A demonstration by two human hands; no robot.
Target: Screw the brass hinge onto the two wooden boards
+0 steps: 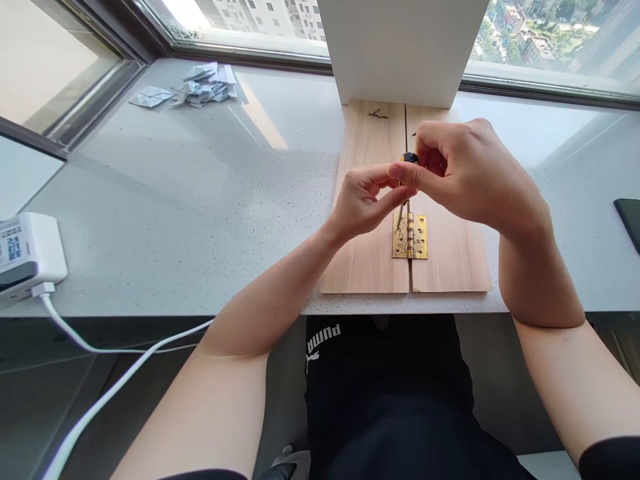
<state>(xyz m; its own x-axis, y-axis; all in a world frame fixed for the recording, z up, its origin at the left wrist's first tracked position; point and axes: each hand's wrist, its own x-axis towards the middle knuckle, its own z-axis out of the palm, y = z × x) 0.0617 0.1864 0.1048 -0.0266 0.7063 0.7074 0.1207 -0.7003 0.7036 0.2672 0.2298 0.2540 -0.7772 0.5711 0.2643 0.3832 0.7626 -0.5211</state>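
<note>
Both my hands are closed round a screwdriver with a black and yellow handle. My left hand pinches it from the left, and my right hand grips it near the top. Its shaft slants down to the left leaf of a brass hinge; whether the tip sits on a screw is too small to tell. The hinge lies flat across the gap between two light wooden boards, with open holes showing in its right leaf. Fingers hide much of the handle.
Loose screws lie at the far end of the left board. Crumpled paper packets are heaped by the window. A white power adapter with a cable stands at left; a dark flat object lies at right. A white pillar rises behind the boards.
</note>
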